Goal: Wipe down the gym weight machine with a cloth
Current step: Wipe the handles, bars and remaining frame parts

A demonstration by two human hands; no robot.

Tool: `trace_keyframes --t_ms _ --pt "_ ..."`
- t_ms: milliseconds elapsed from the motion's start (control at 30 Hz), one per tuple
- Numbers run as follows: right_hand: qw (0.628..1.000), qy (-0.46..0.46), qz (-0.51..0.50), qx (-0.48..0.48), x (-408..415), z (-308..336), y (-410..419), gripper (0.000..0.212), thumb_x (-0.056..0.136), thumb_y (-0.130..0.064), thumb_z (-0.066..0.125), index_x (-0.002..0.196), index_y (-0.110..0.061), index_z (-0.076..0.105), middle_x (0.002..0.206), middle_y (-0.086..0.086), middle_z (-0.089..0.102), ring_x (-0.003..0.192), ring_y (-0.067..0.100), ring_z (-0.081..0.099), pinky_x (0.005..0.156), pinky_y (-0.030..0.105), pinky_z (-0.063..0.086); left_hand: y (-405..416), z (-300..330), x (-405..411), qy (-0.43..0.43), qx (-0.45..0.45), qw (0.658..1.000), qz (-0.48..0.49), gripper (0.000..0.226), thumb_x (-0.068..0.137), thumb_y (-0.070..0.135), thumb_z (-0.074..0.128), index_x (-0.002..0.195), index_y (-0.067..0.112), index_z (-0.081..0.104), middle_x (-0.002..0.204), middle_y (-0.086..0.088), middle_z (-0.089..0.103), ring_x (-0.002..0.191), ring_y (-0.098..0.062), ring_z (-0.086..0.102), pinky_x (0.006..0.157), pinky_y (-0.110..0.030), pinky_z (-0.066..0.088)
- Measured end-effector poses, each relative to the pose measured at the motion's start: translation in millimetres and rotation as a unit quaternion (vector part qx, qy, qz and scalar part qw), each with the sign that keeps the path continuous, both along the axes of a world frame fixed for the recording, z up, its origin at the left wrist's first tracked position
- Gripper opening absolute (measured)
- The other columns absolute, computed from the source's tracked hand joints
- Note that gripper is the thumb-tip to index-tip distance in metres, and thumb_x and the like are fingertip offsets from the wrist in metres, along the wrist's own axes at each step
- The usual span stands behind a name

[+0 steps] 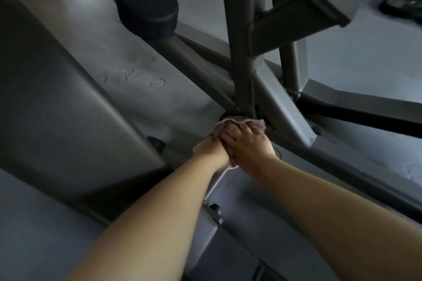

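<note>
grey gym flooring (342, 70) is filling the background under the dim metal frame of the weight machine (242, 36). low on that frame, where the upright post is meeting the crossing floor bars, a pale pinkish cloth (228, 122) is sitting bunched against the joint. the right hand (247, 143) is lying on top of the cloth, its fingers curling over the fabric and pressing it to the metal. the left hand (212, 149) is tucking in just beside and partly under the right one, touching it, with cloth showing around it; how its fingers are lying cannot be told. both bare forearms are reaching in from the bottom edge. a round black rubber stopper (147, 8) is standing on a bar up to the left, well apart from the hands.
</note>
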State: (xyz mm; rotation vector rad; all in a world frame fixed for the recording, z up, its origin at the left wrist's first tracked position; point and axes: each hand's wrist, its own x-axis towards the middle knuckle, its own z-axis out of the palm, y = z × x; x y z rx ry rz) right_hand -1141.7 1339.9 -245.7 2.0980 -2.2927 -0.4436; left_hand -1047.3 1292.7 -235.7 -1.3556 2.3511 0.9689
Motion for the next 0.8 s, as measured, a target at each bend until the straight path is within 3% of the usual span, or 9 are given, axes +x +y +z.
trace_keyframes --t_ms 67,167,267,367,500,567,633,700,800 --pt "0.998 0.047 0.022 0.03 4.5 -5.5 -18.5 0.054 0.097 -0.03 0.043 0.147 -0.015 0.03 0.15 0.009 0.028 0.135 0.033 0.03 0.108 0.049 0.029 -2.3 -2.1 -1.7 -0.006 -0.003 1.0 -0.028 0.07 0.093 0.029 0.056 0.149 0.009 0.019 0.152 -0.012 0.029 0.137 -0.028 0.032 0.112 -0.035 0.028" --pt "0.986 0.127 0.079 0.07 6.5 -7.0 -37.7 0.056 0.095 -0.038 0.045 0.145 -0.015 0.035 0.149 0.009 0.033 0.134 0.033 0.033 0.109 0.049 0.028 -1.8 -16.9 3.3 -0.083 -0.032 0.993 -0.079 0.061 0.099 0.03 0.039 0.15 0.009 0.014 0.157 -0.012 0.011 0.144 -0.03 0.011 0.117 -0.039 0.016" --pt "0.983 0.131 0.097 0.09 3.4 -5.3 -32.9 0.059 0.092 -0.047 0.049 0.143 -0.018 0.04 0.149 0.005 0.033 0.135 0.03 0.031 0.113 0.043 0.023 -0.4 -28.0 12.3 -0.146 -0.056 0.981 -0.111 0.061 0.092 0.027 0.047 0.147 0.018 0.021 0.156 -0.003 0.005 0.144 -0.028 0.007 0.114 -0.046 0.023" --pt "0.985 0.118 0.1 0.077 -4.5 -4.1 -11.9 0.056 0.089 -0.047 0.054 0.137 -0.019 0.048 0.146 0.006 0.029 0.134 0.035 0.027 0.111 0.052 0.023 1.6 -26.9 11.9 -0.114 -0.041 0.985 -0.12 0.059 0.092 0.025 0.05 0.145 0.025 0.025 0.157 0.0 0.004 0.145 -0.027 0.007 0.113 -0.048 0.024" --pt "0.977 0.161 0.134 0.042 -22.4 -2.7 14.7 0.04 0.062 -0.044 0.074 0.098 -0.028 0.073 0.122 -0.001 0.058 0.109 0.027 0.057 0.089 0.042 0.049 11.2 -23.5 15.4 -0.144 -0.05 0.98 -0.128 0.073 0.097 0.029 0.047 0.152 0.026 -0.001 0.159 -0.003 -0.011 0.146 -0.031 -0.001 0.113 -0.046 0.023" --pt "0.973 0.177 0.147 0.027 -28.8 -4.8 20.2 0.036 0.055 -0.035 0.067 0.089 -0.027 0.076 0.112 -0.003 0.065 0.097 0.026 0.063 0.082 0.037 0.053 14.6 -25.5 17.3 -0.158 -0.058 0.976 -0.136 0.083 0.094 0.023 0.053 0.151 0.024 -0.007 0.158 -0.007 -0.015 0.145 -0.032 -0.006 0.111 -0.046 0.025" --pt "0.973 0.181 0.144 0.022 -24.9 0.6 16.4 0.041 0.063 -0.03 0.052 0.098 -0.026 0.075 0.118 -0.001 0.064 0.1 0.027 0.063 0.083 0.038 0.054 14.4 -27.3 17.5 -0.153 -0.057 0.977 -0.137 0.089 0.092 0.017 0.056 0.151 0.026 -0.01 0.158 -0.008 -0.017 0.145 -0.033 -0.009 0.111 -0.045 0.025" --pt "0.972 0.176 0.148 0.04 -12.3 1.3 2.9 0.051 0.083 -0.022 0.036 0.129 -0.021 0.057 0.14 0.007 0.047 0.121 0.035 0.05 0.095 0.048 0.047 13.9 -28.3 17.9 -0.149 -0.052 0.978 -0.14 0.088 0.092 0.015 0.053 0.15 0.024 -0.012 0.157 -0.008 -0.019 0.145 -0.033 -0.01 0.114 -0.044 0.022" --pt "0.976 0.162 0.101 0.105 3.1 -6.7 -31.7 0.046 0.099 -0.022 0.035 0.143 -0.011 0.035 0.146 0.014 0.034 0.13 0.038 0.036 0.101 0.054 0.037 16.1 -29.7 19.8 -0.15 -0.052 0.977 -0.143 0.082 0.095 0.015 0.047 0.15 0.023 -0.013 0.157 -0.008 -0.021 0.145 -0.032 -0.012 0.116 -0.044 0.016"
